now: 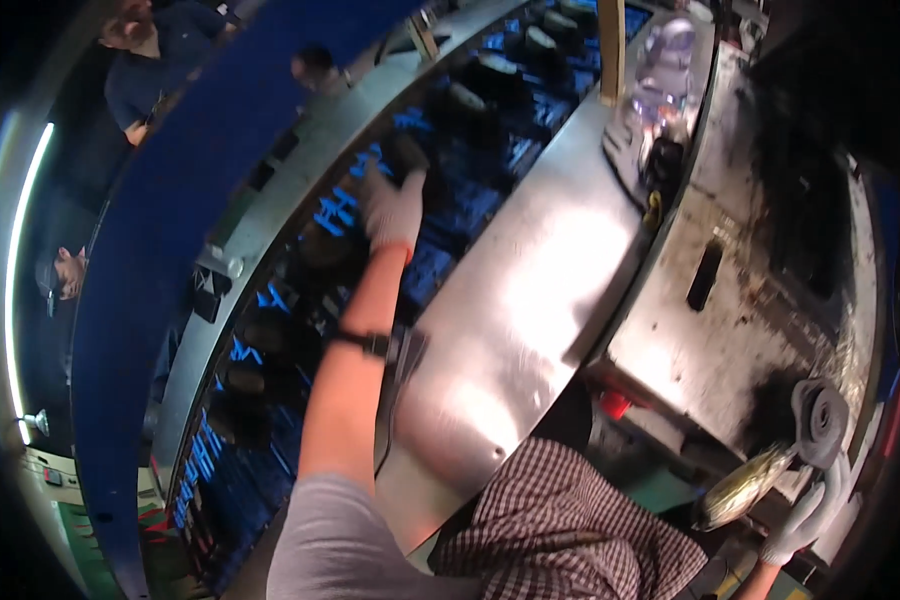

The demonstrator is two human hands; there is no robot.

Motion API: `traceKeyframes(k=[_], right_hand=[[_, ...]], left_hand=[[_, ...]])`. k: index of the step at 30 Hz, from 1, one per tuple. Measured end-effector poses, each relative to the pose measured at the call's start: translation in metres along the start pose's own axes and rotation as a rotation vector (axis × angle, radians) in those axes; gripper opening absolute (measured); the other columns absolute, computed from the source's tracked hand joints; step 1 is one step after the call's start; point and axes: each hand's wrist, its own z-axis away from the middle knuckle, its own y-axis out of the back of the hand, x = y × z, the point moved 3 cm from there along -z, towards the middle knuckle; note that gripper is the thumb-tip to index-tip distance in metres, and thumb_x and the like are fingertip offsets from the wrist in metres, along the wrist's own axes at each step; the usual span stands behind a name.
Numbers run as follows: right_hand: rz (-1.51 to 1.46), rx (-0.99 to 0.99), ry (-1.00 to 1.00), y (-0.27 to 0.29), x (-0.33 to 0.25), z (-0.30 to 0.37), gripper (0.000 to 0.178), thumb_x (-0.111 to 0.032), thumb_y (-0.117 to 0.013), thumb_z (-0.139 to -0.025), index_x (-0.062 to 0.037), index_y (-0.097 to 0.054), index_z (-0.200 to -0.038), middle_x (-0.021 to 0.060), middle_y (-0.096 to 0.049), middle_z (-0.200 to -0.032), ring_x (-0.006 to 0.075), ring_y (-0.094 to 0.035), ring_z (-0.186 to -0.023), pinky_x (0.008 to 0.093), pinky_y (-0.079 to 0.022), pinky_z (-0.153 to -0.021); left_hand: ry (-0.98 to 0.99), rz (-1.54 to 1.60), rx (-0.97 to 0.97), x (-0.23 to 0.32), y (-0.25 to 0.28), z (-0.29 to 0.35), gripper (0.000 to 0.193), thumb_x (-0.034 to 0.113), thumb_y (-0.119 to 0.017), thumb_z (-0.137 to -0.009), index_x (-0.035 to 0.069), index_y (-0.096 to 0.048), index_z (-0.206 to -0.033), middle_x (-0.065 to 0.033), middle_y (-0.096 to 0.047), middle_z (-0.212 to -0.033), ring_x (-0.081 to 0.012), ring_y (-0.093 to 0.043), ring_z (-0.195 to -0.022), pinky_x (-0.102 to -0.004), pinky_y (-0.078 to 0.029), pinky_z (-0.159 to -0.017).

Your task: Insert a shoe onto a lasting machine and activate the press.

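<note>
My left hand [394, 208], in a pale glove, reaches over a dark conveyor channel [440, 225] fitted with blue slats. Its fingers look spread, slightly blurred, beside a dark rounded piece [407, 153]; whether they touch it I cannot make out. Low on the right, my gloved right hand [805, 522] has its fingers up against a grey sole-like piece [821, 422] marked with concentric rings, and seems to grip its lower end. A shiny gold, elongated object [742, 488] lies against that piece, its kind unclear. More dark rounded pieces [462, 95] sit along the channel.
A bare metal ledge [530, 300] borders the channel. On it, farther off, are clear plastic wrapping [667, 60] and a pale glove shape [625, 155]. A stained metal bench [670, 330] with a slot stands right. People [155, 60] are beyond the blue panel [170, 200].
</note>
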Motion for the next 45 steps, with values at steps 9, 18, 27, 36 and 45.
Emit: traceKeyframes(k=[9,18,27,36,45], right_hand=[[0.062,0.083,0.065,-0.005,-0.01,-0.005,0.034,-0.011,-0.048,-0.109,0.0083,-0.065,-0.132,0.0241,-0.065,-0.135,0.0398,-0.06,-0.129,0.0479,-0.043,-0.113],[0.043,0.123,-0.031,-0.013,-0.017,-0.009,0.03,-0.01,-0.062,-0.102,0.0075,-0.069,-0.125,0.0216,-0.072,-0.12,0.0348,-0.068,-0.112,0.042,-0.052,-0.103],[-0.009,0.143,0.064,-0.006,-0.028,-0.014,0.025,-0.007,-0.054,-0.104,0.0046,-0.068,-0.121,0.0206,-0.067,-0.122,0.0386,-0.063,-0.119,0.0469,-0.047,-0.106],[-0.051,0.163,0.055,-0.002,-0.037,-0.017,0.019,-0.006,-0.058,-0.101,0.0013,-0.069,-0.115,0.0181,-0.066,-0.116,0.0366,-0.063,-0.114,0.0464,-0.047,-0.104],[-0.145,0.222,0.089,0.002,-0.036,-0.011,0.019,-0.003,-0.059,-0.096,-0.0005,-0.068,-0.114,0.0173,-0.066,-0.113,0.0381,-0.061,-0.113,0.0479,-0.046,-0.103]], left_hand=[[1.1,0.13,0.338,-0.125,0.08,0.015,0.129,0.064,-0.089,-0.067,0.01,-0.022,-0.163,-0.0279,-0.041,-0.157,-0.0477,-0.047,-0.143,-0.0609,-0.038,-0.118],[1.12,0.243,0.256,-0.131,0.078,0.004,0.123,0.047,-0.087,-0.074,0.008,-0.017,-0.166,-0.0309,-0.036,-0.163,-0.0478,-0.045,-0.146,-0.0563,-0.035,-0.122],[0.43,0.336,-0.078,-0.085,0.078,0.061,0.091,0.026,-0.077,-0.08,0.0,-0.041,-0.159,-0.0268,-0.06,-0.146,-0.0394,-0.057,-0.137,-0.0427,-0.044,-0.115],[-0.364,0.71,-0.388,0.178,0.328,0.154,0.064,0.018,-0.071,-0.093,0.001,-0.054,-0.151,-0.0177,-0.061,-0.151,-0.0256,-0.057,-0.141,-0.0383,-0.042,-0.12],[-0.44,-0.276,0.315,0.215,0.503,-0.012,0.087,0.045,-0.072,-0.084,-0.002,-0.05,-0.153,-0.0291,-0.061,-0.145,-0.0431,-0.058,-0.136,-0.045,-0.045,-0.117]])
